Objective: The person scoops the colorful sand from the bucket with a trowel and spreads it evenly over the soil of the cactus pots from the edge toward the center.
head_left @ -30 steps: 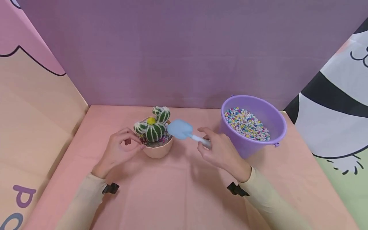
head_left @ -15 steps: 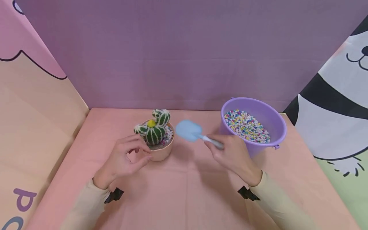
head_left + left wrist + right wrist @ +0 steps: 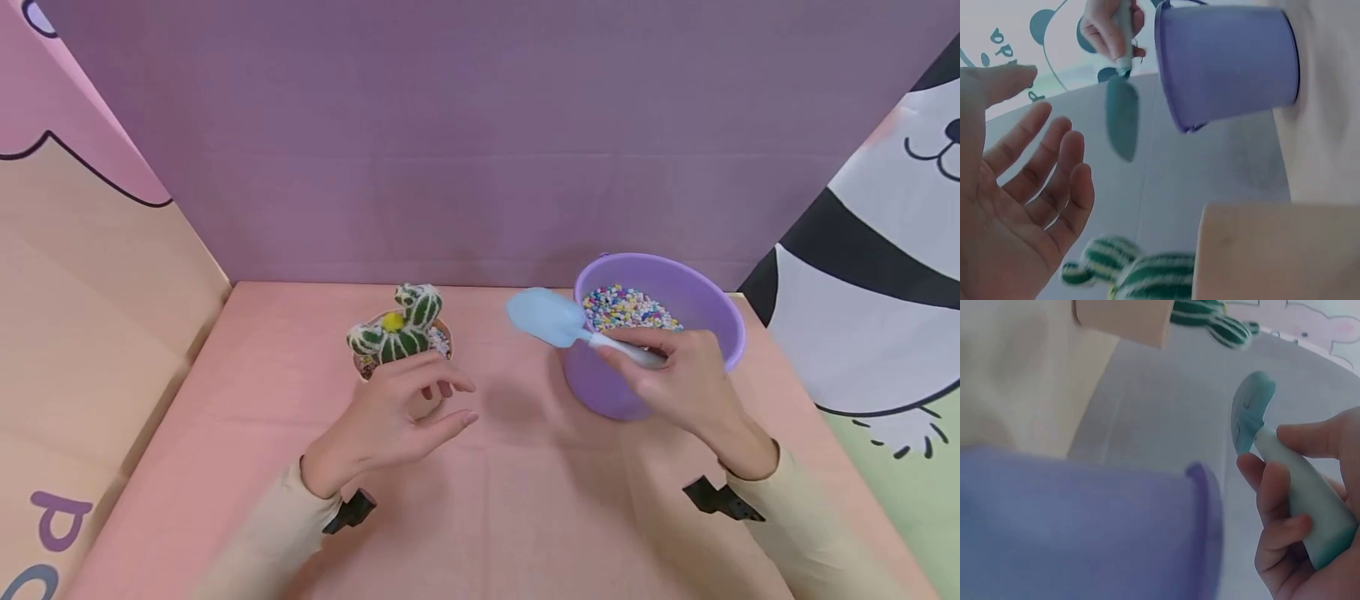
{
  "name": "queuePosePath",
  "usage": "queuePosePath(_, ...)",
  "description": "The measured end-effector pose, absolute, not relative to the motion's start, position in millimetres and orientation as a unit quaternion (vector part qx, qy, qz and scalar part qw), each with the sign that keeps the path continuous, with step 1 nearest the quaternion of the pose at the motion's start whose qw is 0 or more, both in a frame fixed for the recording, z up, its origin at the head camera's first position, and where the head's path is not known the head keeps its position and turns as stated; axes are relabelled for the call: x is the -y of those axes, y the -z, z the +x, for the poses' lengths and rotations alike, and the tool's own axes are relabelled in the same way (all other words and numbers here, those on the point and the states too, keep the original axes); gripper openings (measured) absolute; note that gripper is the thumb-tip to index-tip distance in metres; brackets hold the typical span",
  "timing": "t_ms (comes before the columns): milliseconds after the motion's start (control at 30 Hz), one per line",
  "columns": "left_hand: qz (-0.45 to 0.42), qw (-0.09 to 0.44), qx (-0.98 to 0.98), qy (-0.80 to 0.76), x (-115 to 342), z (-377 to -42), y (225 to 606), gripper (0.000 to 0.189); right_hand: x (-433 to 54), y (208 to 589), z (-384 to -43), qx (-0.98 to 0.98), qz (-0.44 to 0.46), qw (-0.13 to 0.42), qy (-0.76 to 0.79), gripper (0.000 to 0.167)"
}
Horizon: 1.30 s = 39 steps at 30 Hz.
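Just beyond the left hand (image 3: 401,408), nearer of the two, stands the cactus (image 3: 403,343); that hand is loosely open, holding nothing. The scoop (image 3: 546,315) points blade-left, its handle gripped by the right hand (image 3: 688,379), raised beside the bucket (image 3: 611,387) of beads (image 3: 626,307).

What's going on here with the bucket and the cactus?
A person grips a light blue shovel in their right hand, with its blade in the air beside a purple bucket that has colorful beads in it. Their left hand holds nothing and hovers by the cactus, which sits in a pot. Pot and bucket both stand on a pink surface.
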<state>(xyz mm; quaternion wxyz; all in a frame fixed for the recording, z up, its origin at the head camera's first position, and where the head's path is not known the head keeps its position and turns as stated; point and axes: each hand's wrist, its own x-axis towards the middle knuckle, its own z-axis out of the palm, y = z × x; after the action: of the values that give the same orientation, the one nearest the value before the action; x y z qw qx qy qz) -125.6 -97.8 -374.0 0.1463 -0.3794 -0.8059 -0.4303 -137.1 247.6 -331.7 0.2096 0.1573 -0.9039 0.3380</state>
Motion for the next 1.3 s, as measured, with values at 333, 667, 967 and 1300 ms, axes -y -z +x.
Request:
queuePosePath(333, -0.347, 0.131, 0.809, 0.456, 45, -151, 382, 0.022, -293, 309, -139, 0.925, 0.096, 0.202, -0.308, 0.019)
queuePosePath(667, -0.274, 0.119, 0.831, 0.468, 0, -176, 394, 0.038, -333, 294, -147, 0.962, 0.103, 0.166, -0.190, 0.025)
queuePosePath(967, -0.299, 0.114, 0.850, 0.418, -37, -196, 392, 0.054, -355, 286, -159, 0.988, 0.083, 0.067, -0.108, 0.023)
queuePosePath(1300, -0.319, 0.096, 0.839, 0.431, -64, -206, 393, 0.044, -365, 287, -170, 0.994, 0.065, 0.050, -0.069, 0.026)
